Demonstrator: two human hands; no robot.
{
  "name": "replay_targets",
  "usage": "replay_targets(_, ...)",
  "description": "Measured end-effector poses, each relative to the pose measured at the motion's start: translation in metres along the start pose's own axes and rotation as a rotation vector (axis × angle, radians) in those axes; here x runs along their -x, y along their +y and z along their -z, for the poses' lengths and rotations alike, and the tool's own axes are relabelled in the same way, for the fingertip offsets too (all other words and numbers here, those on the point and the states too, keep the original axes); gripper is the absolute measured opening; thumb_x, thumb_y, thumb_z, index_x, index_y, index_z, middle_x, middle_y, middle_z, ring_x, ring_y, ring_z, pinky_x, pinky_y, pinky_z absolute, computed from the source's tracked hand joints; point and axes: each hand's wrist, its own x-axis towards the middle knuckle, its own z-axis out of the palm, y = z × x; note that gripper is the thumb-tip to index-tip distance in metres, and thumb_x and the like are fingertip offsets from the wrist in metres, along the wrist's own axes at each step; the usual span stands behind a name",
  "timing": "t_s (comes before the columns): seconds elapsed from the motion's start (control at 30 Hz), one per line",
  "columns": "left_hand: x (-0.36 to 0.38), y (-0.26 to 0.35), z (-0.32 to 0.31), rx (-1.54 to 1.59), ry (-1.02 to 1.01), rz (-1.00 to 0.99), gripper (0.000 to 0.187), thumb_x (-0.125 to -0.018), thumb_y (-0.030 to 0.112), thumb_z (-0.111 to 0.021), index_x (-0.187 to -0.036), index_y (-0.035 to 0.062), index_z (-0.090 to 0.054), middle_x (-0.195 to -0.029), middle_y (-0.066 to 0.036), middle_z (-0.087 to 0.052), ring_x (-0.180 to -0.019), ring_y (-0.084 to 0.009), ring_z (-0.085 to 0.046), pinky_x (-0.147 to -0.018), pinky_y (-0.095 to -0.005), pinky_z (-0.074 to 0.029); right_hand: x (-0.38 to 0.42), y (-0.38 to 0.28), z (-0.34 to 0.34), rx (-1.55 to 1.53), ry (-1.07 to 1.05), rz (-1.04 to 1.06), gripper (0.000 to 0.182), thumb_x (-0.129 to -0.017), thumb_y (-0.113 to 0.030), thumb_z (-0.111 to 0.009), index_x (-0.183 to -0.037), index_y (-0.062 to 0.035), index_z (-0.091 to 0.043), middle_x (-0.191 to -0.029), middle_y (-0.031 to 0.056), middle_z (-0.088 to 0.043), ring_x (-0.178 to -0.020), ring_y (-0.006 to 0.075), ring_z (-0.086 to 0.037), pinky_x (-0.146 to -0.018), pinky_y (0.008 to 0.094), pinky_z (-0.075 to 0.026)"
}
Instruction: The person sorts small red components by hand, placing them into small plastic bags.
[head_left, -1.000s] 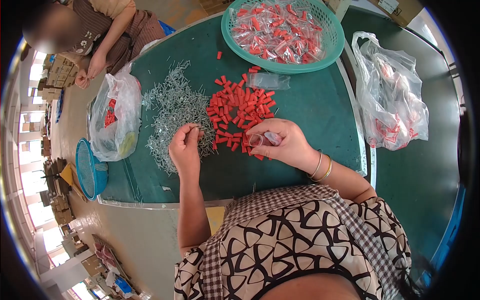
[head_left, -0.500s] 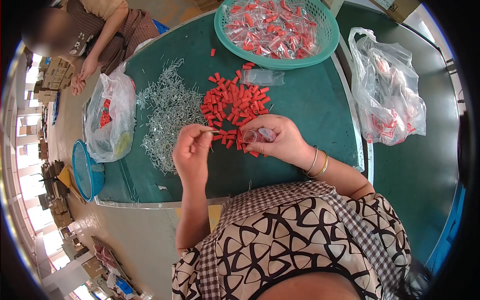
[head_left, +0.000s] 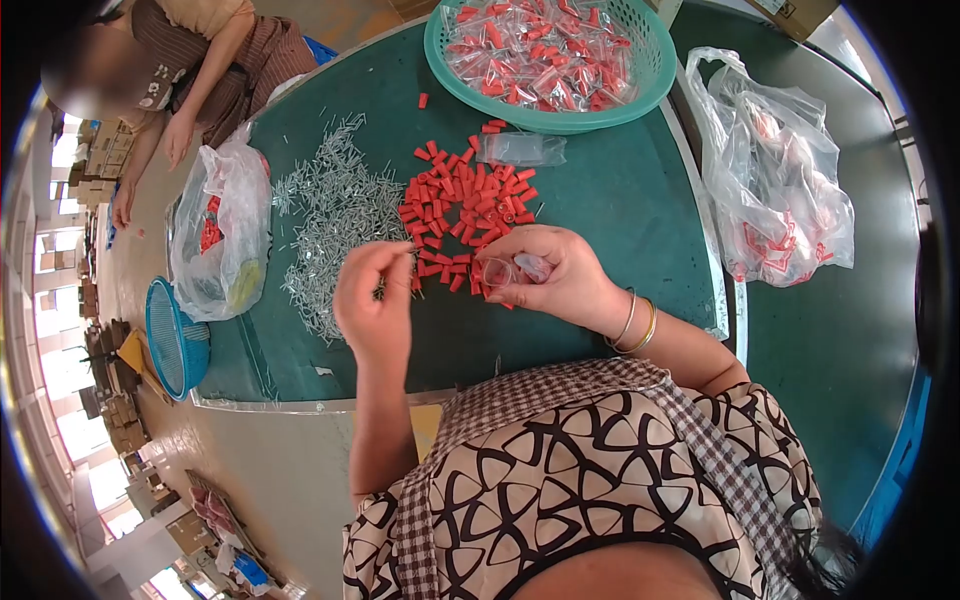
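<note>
Near the edge of the red plugs (head_left: 484, 190), the right hand (head_left: 555, 270) clamps a clear bag (head_left: 502, 272), its mouth toward the left hand (head_left: 372, 292), beside the metal fasteners (head_left: 340, 215); there, fingertips seem pinched, content unclear.

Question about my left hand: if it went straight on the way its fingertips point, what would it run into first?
Probably the near edge of the pile of red caps, just beyond the left hand; its height is unclear here, so it might pass over them.
</note>
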Motion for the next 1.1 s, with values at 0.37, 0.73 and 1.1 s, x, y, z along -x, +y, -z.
replay_targets(0.37,0.007,-0.064,-0.017,-0.417,-0.092,0.097,0.015,-0.083,0.011,-0.069,-0.097,0.0054,-0.069,-0.095,-0.011,-0.062,-0.087,-0.0296,-0.061,-0.076,-0.0398,-0.049,-0.001,0.009,-0.005,-0.038,0.016,0.006,0.033,-0.074,-0.004,-0.081,-0.104,-0.0036,-0.069,-0.089,0.0027,-0.07,-0.081,0.0106,-0.066,-0.075,0.0258,-0.054)
replay_targets(0.73,-0.005,-0.052,-0.02,-0.38,-0.127,0.064,0.007,-0.086,0.007,-0.066,-0.091,0.0031,-0.066,-0.086,-0.011,-0.063,-0.079,-0.0302,-0.062,-0.07,-0.0394,-0.049,-0.002,0.002,-0.002,-0.099,-0.021,-0.088,0.034,-0.075,0.003,-0.078,-0.107,-0.003,-0.069,-0.093,0.0042,-0.068,-0.083,0.0101,-0.064,-0.065,0.023,-0.055)
replay_targets(1.1,-0.004,0.036,-0.019,-0.115,-0.223,-0.479,0.027,-0.074,0.0,-0.072,-0.1,0.0056,-0.065,-0.094,-0.007,-0.063,-0.077,-0.0248,-0.064,-0.063,-0.0359,-0.053,-0.002,0.014,-0.004,0.107,0.084,0.114,0.027,-0.079,-0.002,-0.076,-0.105,-0.0026,-0.068,-0.087,0.0036,-0.066,-0.072,0.0093,-0.062,-0.062,0.0247,-0.052)
